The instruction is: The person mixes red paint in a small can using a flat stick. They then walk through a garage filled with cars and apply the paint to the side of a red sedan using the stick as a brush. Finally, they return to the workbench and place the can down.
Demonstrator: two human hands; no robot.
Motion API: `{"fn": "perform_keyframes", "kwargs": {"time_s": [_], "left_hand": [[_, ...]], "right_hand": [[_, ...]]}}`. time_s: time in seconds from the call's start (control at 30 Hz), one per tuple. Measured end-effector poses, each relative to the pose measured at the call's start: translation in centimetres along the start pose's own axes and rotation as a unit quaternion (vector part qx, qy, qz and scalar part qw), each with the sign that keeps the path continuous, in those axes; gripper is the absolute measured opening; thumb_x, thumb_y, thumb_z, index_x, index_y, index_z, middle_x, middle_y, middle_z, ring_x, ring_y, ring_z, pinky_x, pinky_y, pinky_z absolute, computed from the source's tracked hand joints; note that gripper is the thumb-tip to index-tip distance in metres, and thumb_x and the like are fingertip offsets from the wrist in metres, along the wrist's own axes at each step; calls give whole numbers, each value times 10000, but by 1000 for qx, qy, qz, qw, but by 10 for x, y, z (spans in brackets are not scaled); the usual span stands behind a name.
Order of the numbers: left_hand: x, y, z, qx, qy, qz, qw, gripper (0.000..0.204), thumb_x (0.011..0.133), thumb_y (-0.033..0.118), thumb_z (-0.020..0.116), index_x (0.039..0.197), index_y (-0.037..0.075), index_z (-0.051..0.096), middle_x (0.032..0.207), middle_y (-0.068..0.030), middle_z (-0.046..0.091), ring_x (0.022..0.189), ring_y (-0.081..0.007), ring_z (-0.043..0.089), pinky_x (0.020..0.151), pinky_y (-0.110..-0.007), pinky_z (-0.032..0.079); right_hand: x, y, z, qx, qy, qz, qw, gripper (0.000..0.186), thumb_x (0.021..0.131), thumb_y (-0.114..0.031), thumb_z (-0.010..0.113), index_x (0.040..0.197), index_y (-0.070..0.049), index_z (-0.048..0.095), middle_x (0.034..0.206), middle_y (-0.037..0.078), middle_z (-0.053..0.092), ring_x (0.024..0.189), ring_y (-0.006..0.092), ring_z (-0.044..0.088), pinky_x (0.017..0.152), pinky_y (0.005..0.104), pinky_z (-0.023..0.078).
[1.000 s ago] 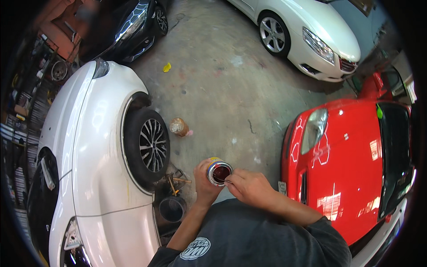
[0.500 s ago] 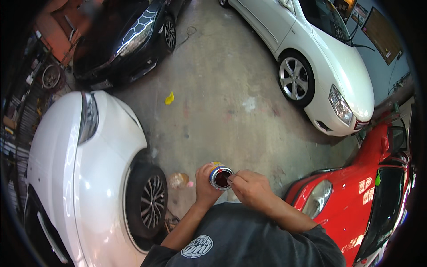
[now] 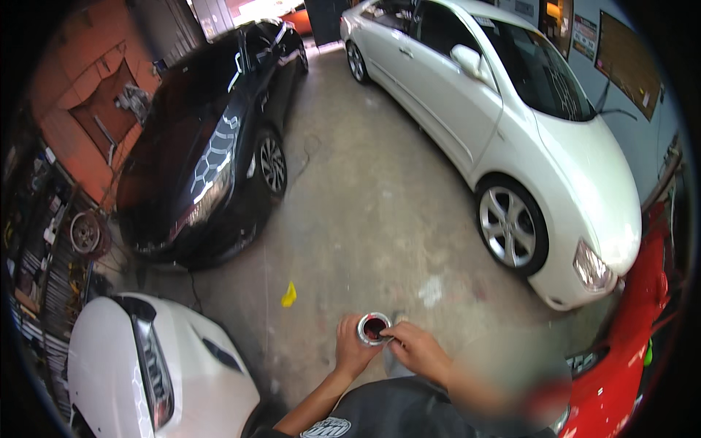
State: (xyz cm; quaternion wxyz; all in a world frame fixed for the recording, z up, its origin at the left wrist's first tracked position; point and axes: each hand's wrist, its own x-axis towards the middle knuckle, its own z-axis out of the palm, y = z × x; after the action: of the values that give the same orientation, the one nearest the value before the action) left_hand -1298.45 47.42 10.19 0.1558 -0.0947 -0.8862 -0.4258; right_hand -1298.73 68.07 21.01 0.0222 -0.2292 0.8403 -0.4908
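Observation:
My left hand [image 3: 352, 353] is wrapped around an open round metal can [image 3: 363, 336], holding it up in front of my body. Dark red liquid, like paint, shows inside the can's silvery rim. Over the right side of the opening, my right hand [image 3: 413, 349] is closed in a pinch. A small thin thing seems to reach from its fingertips into the can, but too little of it shows to name it.
A white car [image 3: 168, 365] stands close on my left, with a black car [image 3: 197, 168] beyond it. Another white car [image 3: 584, 168] is at the right, and a red car [image 3: 621, 365] is nearer. A yellow scrap [image 3: 289, 294] lies on the concrete floor [image 3: 350, 219].
My view has tilted up, showing more of the far cars and the garage's back. Both hands remain at the can, which now sits lower in the picture.

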Motion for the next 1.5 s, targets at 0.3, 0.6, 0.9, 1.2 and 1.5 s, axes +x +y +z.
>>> {"fn": "perform_keyframes", "kwargs": {"time_s": [0.3,0.6,0.9,1.2,1.5], "left_hand": [[335,-43,51,11,19,-61,998,601,743,324,951,1225,117,659,1176,-108,643,1142,-362,598,1013,-496,443],[638,-208,115,41,31,-86,995,722,712,321,978,1305,121,617,1259,-123,644,1215,-378,580,1056,-505,438],[999,-298,118,-22,49,-15,998,761,701,263,981,1339,111,595,1327,-132,622,1257,-391,570,1076,-499,445],[1328,-395,211,15,44,13,999,833,676,240,994,1375,98,564,1350,-144,616,1286,-403,558,1089,-510,447],[1639,-437,241,6,82,-45,996,850,666,231,997,1377,83,554,1360,-163,605,1282,-407,559,1086,-514,447]], "right_hand": [[329,107,-121,54,23,30,998,230,984,-98,734,1206,-39,726,1071,147,723,948,341,716,809,413,580],[680,238,-180,-192,-84,-144,967,142,976,-179,703,1088,-116,763,1018,62,724,931,310,721,739,446,593],[999,307,-266,-102,-13,-111,988,70,936,-187,732,991,-144,727,953,44,705,865,287,723,700,431,581],[1304,438,-381,-146,76,-179,970,88,914,-180,747,983,-135,715,878,31,660,800,266,706,639,408,574],[1617,496,-507,-122,24,-241,963,97,912,-158,758,990,-113,721,903,47,673,819,269,710,662,399,579]]}}
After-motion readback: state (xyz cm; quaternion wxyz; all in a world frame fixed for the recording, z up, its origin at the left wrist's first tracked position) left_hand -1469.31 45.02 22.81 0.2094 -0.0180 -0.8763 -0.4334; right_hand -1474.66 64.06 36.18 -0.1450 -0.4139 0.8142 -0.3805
